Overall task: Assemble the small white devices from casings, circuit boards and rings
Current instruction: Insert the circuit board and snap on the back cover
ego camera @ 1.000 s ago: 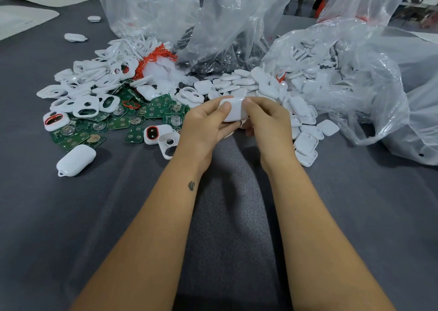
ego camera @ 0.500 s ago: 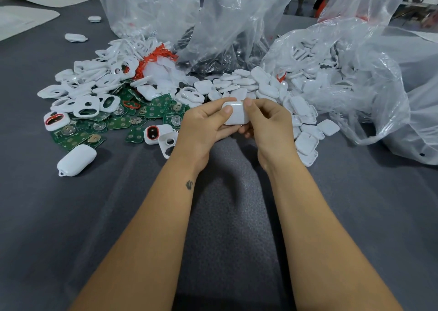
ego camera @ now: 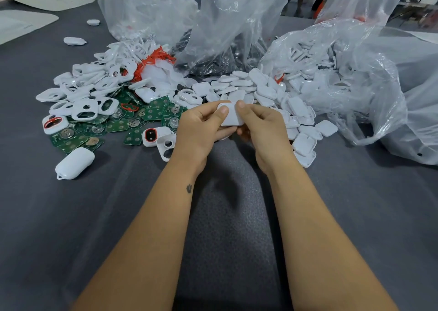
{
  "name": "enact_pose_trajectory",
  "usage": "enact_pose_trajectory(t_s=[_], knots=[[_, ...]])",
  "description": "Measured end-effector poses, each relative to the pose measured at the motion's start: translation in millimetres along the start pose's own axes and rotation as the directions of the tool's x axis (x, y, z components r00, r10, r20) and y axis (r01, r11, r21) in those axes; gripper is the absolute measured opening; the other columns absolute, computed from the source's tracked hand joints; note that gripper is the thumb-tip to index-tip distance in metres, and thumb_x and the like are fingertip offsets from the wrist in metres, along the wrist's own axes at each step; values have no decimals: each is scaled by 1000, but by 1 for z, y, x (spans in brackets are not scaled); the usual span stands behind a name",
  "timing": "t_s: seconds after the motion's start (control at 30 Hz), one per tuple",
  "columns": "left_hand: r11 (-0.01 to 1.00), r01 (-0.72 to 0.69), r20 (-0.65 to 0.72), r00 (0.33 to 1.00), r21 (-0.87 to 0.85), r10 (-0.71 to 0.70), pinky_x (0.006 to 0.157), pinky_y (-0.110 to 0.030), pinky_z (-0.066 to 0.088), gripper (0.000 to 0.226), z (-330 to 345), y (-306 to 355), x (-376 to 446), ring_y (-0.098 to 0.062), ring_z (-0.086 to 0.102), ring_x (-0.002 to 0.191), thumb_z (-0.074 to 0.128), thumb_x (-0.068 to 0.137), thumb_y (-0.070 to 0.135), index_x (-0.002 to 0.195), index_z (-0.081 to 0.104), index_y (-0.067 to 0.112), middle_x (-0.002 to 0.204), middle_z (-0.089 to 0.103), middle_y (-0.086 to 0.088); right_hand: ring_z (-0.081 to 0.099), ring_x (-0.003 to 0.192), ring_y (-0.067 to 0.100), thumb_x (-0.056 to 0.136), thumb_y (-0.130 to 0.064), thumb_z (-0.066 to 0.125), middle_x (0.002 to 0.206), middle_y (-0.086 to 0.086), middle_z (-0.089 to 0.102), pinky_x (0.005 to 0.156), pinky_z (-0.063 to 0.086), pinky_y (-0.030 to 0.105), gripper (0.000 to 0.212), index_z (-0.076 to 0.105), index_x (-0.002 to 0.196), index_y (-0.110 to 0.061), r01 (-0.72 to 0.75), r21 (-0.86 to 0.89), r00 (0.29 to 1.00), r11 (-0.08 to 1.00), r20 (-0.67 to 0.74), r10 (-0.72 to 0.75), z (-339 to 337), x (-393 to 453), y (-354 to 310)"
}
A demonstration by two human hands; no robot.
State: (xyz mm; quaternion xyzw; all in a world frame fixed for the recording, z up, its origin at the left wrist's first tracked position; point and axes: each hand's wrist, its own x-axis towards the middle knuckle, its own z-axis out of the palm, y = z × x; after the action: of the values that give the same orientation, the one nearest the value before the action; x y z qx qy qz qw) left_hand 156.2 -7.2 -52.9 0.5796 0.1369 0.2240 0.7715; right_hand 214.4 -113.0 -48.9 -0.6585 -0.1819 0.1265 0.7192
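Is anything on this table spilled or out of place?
Mostly the clear bag on the right: white casings have spilled out of it across the grey cloth. Two small white pieces also lie apart at far left. Nothing looks broken; both hands hold one casing.

Grey table (ego camera: 71,216) under casings (ego camera: 260,90), circuit boards (ego camera: 132,121)

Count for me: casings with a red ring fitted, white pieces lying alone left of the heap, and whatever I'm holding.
Casings with a red ring fitted: 2
White pieces lying alone: 3
White casing held by left hand and right hand: 1
Total: 6
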Motion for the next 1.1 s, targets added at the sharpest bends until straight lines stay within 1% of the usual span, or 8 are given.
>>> enact_pose_trajectory(t_s=[0.1,0.23,0.5,0.63,0.7,0.83,0.97,1.1], knots=[[999,-18,0,1000,28,18,74,-25,59,22,1,0,-1,-24,71,94,57,96,8,115,67,1,103,71,-16,53,54,2,94,-20,62,61,-9,64,52,42,15,16,74,85,-14,24,27,1000,999,-12,-24,0,-1,-1],[998,-52,19,999,44,51,71,-22,57,16,3,0,-2,-19,73,87,61,94,6,107,70,5,94,74,-9,47,55,9,91,-15,65,59,-3,63,52,41,19,18,75,76,-11,-1,153,998,988,-63,10,1,-1,-3],[990,-111,-8,994,85,112,77,-29,59,21,3,-4,0,-21,71,85,64,92,6,110,71,0,94,74,-14,43,47,11,91,-21,66,49,-2,51,45,36,19,37,67,54,-20,2,61,991,998,-136,7,4,-3,-4],[995,-84,-37,996,-48,83,69,-24,56,16,5,-1,-1,-20,68,72,62,93,8,104,70,-1,84,72,-11,46,47,13,98,-23,56,56,4,54,46,37,24,28,69,78,-8,-97,187,995,978,-13,101,4,0,-7],[989,-68,-85,995,-128,57,72,-23,56,16,5,0,0,-16,69,78,60,94,9,106,67,0,88,72,-8,49,49,11,98,-21,54,64,4,58,46,38,22,23,67,89,-4,-130,287,991,949,40,124,2,0,-9],[971,-37,-115,993,-237,9,74,-22,56,13,2,4,1,-9,70,78,62,92,6,104,67,4,82,74,0,53,58,11,89,-9,66,77,5,62,53,42,22,6,68,85,-12,-68,180,997,981,39,62,2,-2,-7],[995,8,-97,995,-95,-17,69,-21,56,11,5,5,-1,-4,62,60,67,87,3,90,64,13,64,68,8,56,69,11,89,-4,62,77,2,62,68,49,27,11,64,85,-15,-42,222,996,974,-65,58,1,1,-9],[999,27,-3,1000,44,-27,69,-24,55,28,10,3,-3,-5,63,67,63,88,3,104,68,26,70,69,7,56,69,12,90,-3,55,74,0,64,64,48,25,18,62,80,-16,-23,248,996,969,-76,44,0,3,-8]])
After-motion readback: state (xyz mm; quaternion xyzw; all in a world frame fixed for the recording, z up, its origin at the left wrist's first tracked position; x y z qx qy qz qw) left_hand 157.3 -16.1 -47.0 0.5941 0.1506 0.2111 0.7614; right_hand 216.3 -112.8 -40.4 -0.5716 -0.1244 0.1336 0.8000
